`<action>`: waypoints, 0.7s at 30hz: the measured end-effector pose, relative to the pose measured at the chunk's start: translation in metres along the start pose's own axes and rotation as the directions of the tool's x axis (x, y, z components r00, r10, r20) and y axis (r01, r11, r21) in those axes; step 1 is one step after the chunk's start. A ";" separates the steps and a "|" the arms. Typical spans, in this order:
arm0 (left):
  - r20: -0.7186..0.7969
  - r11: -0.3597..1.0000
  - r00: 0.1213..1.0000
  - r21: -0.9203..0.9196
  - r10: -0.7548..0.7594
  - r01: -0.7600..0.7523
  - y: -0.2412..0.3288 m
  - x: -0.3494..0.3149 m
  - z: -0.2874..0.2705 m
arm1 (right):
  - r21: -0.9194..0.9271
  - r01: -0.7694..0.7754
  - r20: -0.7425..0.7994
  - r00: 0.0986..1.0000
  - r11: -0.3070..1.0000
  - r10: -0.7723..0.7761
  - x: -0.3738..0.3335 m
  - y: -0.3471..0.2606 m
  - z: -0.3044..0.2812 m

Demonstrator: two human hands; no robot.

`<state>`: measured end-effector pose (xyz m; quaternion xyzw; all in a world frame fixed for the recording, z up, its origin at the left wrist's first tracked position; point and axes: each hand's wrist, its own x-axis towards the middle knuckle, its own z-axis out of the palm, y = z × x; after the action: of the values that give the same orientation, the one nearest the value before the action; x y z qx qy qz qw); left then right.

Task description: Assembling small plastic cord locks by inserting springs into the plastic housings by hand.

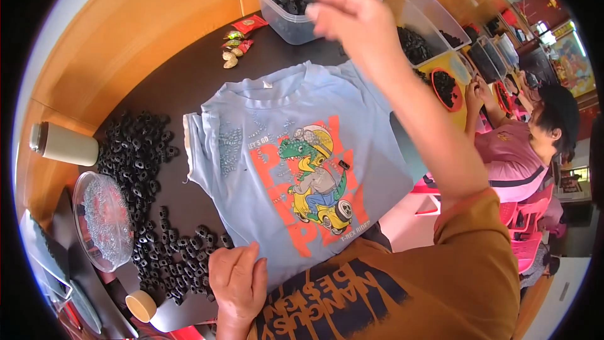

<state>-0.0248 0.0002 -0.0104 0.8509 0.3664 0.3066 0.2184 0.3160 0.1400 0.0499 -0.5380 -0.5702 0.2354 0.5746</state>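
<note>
A light blue T-shirt [371,119] with a cartoon dinosaur print lies spread in front of me. My left hand [238,283] rests at its lower left edge, beside a pile of small black plastic parts [176,258]. Its fingers are curled together, and whatever they hold is hidden. Raised over a clear plastic tub [296,30] of black parts, my right hand [349,16] has its fingertips apart, slightly blurred, with nothing visible between them. A single black part [343,164] lies on the shirt. Tiny silvery pieces [230,150] are scattered on the shirt's left side.
At left stand a pale flask [66,143], a clear bowl [78,214] of small silvery pieces and a tan cup [141,306]. Wrapped sweets [249,24] and peanuts [231,58] lie near the tub. At right, a person in pink [513,151] works by red trays [448,88].
</note>
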 end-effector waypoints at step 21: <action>-0.185 0.822 0.946 0.469 -0.266 0.323 -0.100 -0.011 -0.085 | 0.205 -0.499 0.800 0.581 0.842 0.150 -0.210 -0.042 0.095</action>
<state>-0.1376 0.0683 -0.0133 0.7928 0.5710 0.2125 0.0177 0.1647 -0.0252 -0.0189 -0.3533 -0.5824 0.6552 0.3268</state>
